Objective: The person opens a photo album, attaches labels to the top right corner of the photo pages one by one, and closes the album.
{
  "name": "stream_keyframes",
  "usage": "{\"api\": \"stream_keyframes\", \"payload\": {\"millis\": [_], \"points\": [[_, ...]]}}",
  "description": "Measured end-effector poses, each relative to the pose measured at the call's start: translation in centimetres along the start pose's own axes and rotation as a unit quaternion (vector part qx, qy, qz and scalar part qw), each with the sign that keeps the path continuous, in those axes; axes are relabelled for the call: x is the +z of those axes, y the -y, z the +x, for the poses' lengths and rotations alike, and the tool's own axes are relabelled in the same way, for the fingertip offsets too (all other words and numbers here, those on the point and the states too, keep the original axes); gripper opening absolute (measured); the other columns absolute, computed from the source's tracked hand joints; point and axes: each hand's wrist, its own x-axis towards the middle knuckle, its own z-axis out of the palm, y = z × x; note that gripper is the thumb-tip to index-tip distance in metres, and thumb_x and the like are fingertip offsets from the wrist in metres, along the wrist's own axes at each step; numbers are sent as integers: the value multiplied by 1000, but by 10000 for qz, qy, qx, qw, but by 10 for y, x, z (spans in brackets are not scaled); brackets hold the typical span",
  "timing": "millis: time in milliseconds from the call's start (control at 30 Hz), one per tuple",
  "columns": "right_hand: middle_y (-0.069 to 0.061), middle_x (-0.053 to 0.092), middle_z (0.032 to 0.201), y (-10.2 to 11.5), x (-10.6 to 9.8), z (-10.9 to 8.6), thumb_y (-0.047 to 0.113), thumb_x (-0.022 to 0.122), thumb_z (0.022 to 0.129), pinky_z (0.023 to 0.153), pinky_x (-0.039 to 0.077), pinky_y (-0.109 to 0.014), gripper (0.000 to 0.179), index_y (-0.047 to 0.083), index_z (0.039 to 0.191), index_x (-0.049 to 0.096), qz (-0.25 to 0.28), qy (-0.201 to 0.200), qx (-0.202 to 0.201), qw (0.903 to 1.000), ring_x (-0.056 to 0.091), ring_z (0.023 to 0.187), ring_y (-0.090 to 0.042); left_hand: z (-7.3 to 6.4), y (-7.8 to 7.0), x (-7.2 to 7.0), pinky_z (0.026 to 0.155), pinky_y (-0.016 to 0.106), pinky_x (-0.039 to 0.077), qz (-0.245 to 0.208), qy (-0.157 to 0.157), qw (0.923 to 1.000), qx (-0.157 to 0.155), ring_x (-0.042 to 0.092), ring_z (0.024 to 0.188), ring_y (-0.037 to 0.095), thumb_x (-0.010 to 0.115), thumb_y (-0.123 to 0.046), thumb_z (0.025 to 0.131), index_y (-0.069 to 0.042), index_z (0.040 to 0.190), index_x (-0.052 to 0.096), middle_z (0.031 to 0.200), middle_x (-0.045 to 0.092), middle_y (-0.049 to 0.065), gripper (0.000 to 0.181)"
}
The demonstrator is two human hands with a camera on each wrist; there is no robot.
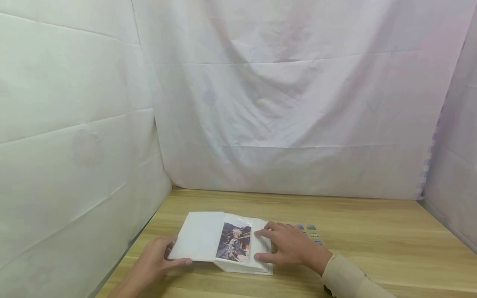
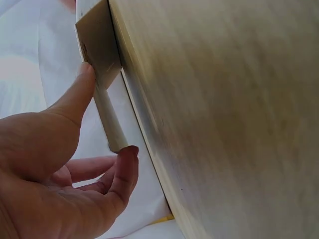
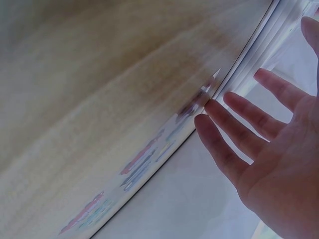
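Note:
A white photo album [image 1: 203, 235] lies spread on the wooden table, its left side blank. On the right page a photo [image 1: 234, 243] of a person in patterned dress sits in a clear sleeve. My left hand [image 1: 154, 252] holds the album cover's left edge, thumb on top and fingers underneath; the left wrist view shows the cover [image 2: 99, 42] raised off the table between them. With fingers spread, my right hand [image 1: 288, 245] rests at the right edge of the pages. In the right wrist view its fingers [image 3: 239, 132] are fairly straight beside the page stack.
Partly behind my right hand lies a sheet of small colourful vehicle stickers [image 1: 311, 227] on the table [image 1: 372, 240]. White cloth [image 1: 283, 103] hangs along the back, and more cloth closes off the left and right sides.

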Motion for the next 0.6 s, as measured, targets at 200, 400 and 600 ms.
{"api": "stream_keyframes", "payload": {"millis": [200,400,600], "points": [[6,63,123,0,1,0,83,44,86,67,47,-31,71,37,138,59,10,16,-15,10000,62,95,-12,2,3,1,59,19,35,461,298,9979,356,43,67,6,85,-58,66,-15,70,55,65,48,-8,53],[6,63,123,0,0,1,84,43,85,69,50,-34,72,37,138,59,-26,49,-21,10000,64,98,-14,1,6,2,54,17,33,288,509,9940,925,37,59,0,84,-54,72,-9,64,48,60,41,-8,57],[5,64,123,-1,2,1,84,43,86,68,49,-31,72,36,138,59,-14,21,-53,10000,64,97,-14,3,8,4,56,18,40,218,673,9930,949,44,62,2,84,-52,74,-14,65,55,64,49,-8,48]]}}
